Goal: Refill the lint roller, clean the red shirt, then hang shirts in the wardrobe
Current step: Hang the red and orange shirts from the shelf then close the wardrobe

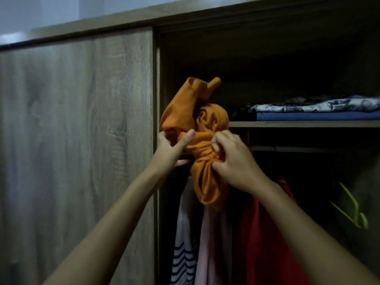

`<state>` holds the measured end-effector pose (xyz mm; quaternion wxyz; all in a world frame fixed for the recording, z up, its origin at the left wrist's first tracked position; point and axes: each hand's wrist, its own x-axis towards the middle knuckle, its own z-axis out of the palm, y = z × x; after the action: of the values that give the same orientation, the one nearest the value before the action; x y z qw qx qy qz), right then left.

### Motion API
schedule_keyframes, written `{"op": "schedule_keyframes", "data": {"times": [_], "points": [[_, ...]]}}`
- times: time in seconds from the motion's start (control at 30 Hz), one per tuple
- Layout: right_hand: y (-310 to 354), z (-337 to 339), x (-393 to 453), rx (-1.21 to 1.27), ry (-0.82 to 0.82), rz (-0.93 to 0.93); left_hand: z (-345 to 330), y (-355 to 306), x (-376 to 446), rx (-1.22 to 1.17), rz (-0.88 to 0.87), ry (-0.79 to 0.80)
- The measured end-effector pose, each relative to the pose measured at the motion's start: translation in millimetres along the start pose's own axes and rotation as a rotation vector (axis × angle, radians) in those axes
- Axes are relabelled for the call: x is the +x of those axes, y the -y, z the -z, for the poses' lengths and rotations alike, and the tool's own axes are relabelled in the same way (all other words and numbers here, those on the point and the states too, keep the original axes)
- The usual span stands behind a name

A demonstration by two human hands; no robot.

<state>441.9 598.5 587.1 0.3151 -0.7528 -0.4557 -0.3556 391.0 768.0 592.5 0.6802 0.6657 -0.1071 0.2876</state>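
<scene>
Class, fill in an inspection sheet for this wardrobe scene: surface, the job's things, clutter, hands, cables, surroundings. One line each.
Surface: shelf inside the open wardrobe, carrying folded clothes.
Job's things: orange shirt bunched up, held in front of the wardrobe opening; red shirt hanging below beside a pink garment and a striped garment.
Clutter: green hanger hanging bare at the right.
Hands: left hand holds the orange shirt's left side; right hand grips its bunched cloth.
Cables: nothing seen.
Surroundings: wooden door on the left; interior dark.
</scene>
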Motion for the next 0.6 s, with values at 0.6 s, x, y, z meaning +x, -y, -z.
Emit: {"op": "schedule_keyframes", "data": {"times": [0.6], "points": [[21,-24,-118,0.724,0.134,-0.643,0,12,-85,-0.020,0.119,0.161]]}}
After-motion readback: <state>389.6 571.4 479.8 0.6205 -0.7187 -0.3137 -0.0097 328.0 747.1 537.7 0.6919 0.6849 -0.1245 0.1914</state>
